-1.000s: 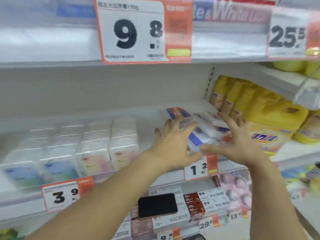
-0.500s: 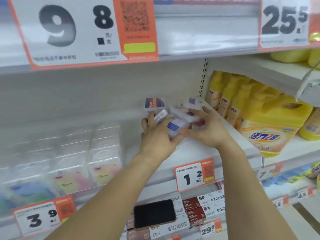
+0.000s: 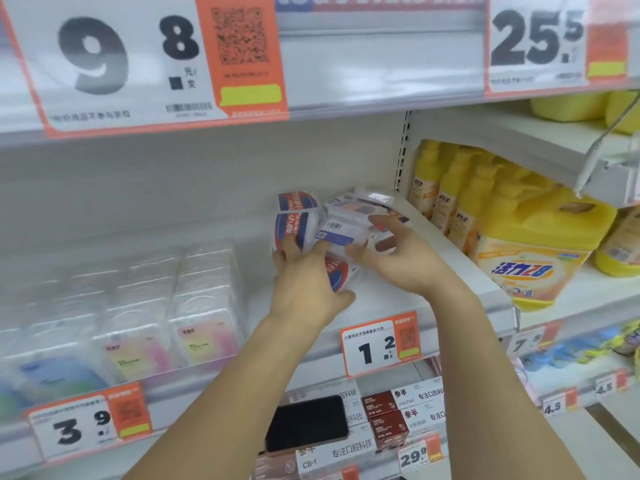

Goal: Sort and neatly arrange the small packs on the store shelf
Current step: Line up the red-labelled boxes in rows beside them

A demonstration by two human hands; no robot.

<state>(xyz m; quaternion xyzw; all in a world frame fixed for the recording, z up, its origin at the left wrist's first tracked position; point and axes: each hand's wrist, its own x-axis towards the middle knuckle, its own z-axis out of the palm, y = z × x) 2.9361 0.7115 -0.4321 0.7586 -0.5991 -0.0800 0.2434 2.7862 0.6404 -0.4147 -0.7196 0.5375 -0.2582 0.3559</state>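
A loose heap of small clear packs (image 3: 341, 225) with blue, white and red labels lies on the white middle shelf (image 3: 388, 299), near its right end. My left hand (image 3: 308, 282) holds packs at the heap's left side, fingers curled round a red-and-blue labelled pack (image 3: 294, 230), with another pack (image 3: 341, 273) under its palm. My right hand (image 3: 398, 258) comes in from the right, its spread fingers touching the packs in the heap's middle. Parts of the heap are hidden behind both hands.
Rows of clear plastic boxes (image 3: 145, 306) fill the shelf's left. Yellow detergent bottles (image 3: 540, 244) stand in the bay to the right. A price tag reading 1.2 (image 3: 379, 344) hangs below the heap. A black phone (image 3: 306, 424) lies on boxes on the lower shelf.
Both hands have closed in on the heap and drawn the scattered packs together. The view has moved nearer to the shelf.
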